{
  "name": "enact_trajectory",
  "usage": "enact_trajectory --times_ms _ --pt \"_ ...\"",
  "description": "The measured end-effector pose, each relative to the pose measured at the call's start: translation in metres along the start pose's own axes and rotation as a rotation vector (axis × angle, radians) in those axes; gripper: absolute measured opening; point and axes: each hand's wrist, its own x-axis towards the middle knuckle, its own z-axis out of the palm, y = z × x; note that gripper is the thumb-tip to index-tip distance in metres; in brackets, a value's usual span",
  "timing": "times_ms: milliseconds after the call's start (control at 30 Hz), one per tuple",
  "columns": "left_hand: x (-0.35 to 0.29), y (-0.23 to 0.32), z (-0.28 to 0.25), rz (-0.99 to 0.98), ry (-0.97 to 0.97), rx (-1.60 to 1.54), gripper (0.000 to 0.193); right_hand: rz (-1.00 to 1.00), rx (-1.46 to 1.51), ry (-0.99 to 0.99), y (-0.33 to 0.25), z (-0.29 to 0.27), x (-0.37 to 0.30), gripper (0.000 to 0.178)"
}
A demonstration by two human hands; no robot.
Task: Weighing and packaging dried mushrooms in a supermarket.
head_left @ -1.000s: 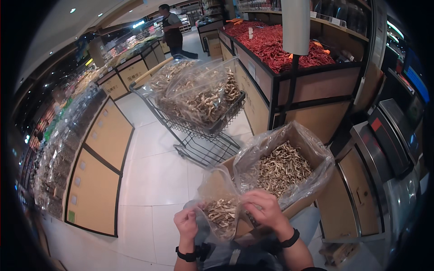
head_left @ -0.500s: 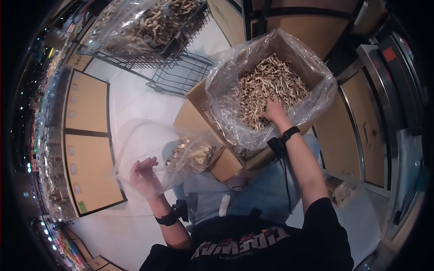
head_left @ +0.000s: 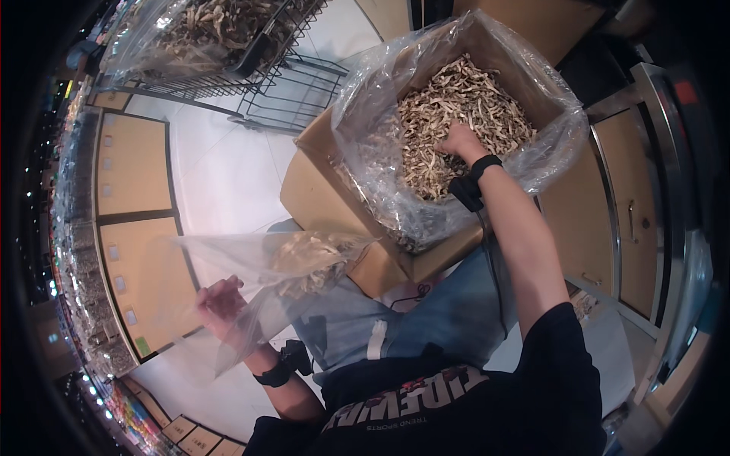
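Slices that look like dried mushrooms [head_left: 487, 102] fill a cardboard box [head_left: 315, 171] lined with a clear plastic liner [head_left: 369, 163]. My right hand [head_left: 462, 142] reaches into the heap, its fingers closed down among the slices and partly hidden by them. A clear plastic bag [head_left: 255, 258] stretches across my left thigh, with some pale dried slices [head_left: 308, 262] at its far end. My left hand [head_left: 222, 308] is at the bag's near end, fingers curled at the thin film, which covers part of the hand.
A wire cart [head_left: 293, 91] with a large bag of dried slices [head_left: 220, 34] stands at the far left. Wooden cabinets [head_left: 148, 281] line the left, with packed goods above them. Another cabinet [head_left: 620, 220] flanks the box on the right.
The view has shifted, with the box and cart higher in the picture. My left hand has drawn the bag out leftward, and its film has changed shape. My right hand stays in the slices.
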Motion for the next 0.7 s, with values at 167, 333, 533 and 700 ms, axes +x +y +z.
enact_trajectory --times_ms 167,333,533,700 --pt "0.007 -0.010 -0.034 -0.067 0.034 0.120 0.033 0.029 0.015 0.148 -0.002 0.026 0.012 0.106" --pt "0.014 -0.024 -0.059 -0.178 0.106 0.040 0.043 -0.073 0.098 0.228 0.004 0.043 0.016 0.098" --pt "0.012 -0.021 -0.029 -0.016 -0.074 0.000 0.032 -0.016 0.046 0.195 0.003 0.045 0.022 0.092" --pt "0.016 -0.022 -0.038 -0.149 -0.005 -0.213 0.025 0.035 0.019 0.119 -0.014 0.033 0.003 0.091"
